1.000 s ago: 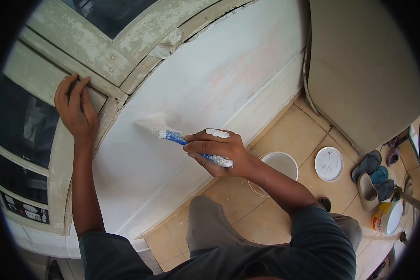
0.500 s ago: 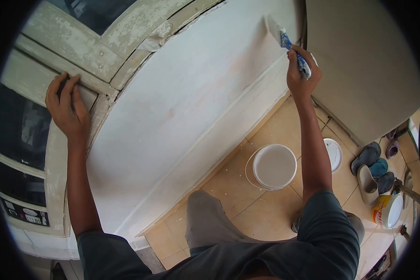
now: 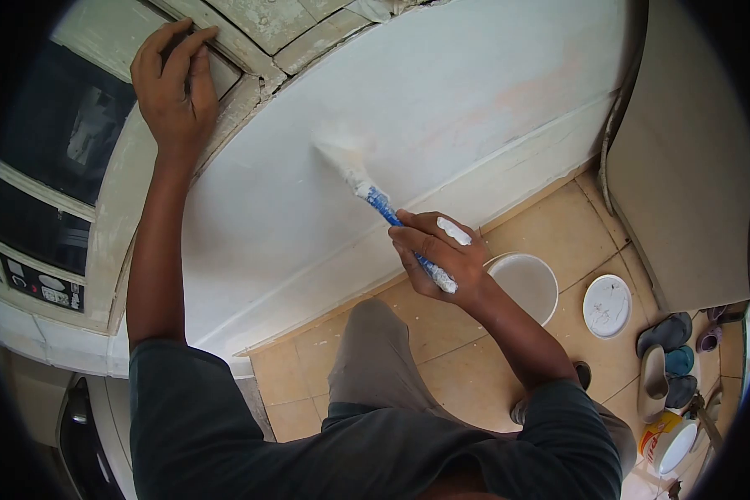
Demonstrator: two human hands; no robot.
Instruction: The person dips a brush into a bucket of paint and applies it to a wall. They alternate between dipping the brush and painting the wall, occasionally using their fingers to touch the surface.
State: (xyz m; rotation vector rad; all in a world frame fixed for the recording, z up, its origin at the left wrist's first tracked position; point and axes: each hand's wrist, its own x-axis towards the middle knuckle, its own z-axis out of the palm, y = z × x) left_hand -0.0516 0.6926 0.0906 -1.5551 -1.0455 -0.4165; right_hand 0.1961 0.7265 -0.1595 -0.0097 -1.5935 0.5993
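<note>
My right hand (image 3: 442,254) is closed round the blue handle of a paintbrush (image 3: 378,202), and white paint marks the back of the hand. The brush's pale bristles touch the white wall (image 3: 275,200) near its middle. My left hand (image 3: 175,92) rests with fingers spread on the worn, cream-painted frame (image 3: 246,92) above the wall. Partly behind my right wrist, a white bucket (image 3: 527,287) stands on the tiled floor, and a round white lid (image 3: 607,306) with smears lies beside it.
A large grey-beige panel (image 3: 692,167) stands at the right. Several shoes (image 3: 665,333) lie below it, near a yellow and white tub (image 3: 675,446). Dark window panes (image 3: 67,125) are at the left. My bent knee (image 3: 371,333) is close to the wall's foot.
My right hand and the brush have moved left and down, from the wall's far right end to its middle. The view has shifted, and my left hand still rests on the frame.
</note>
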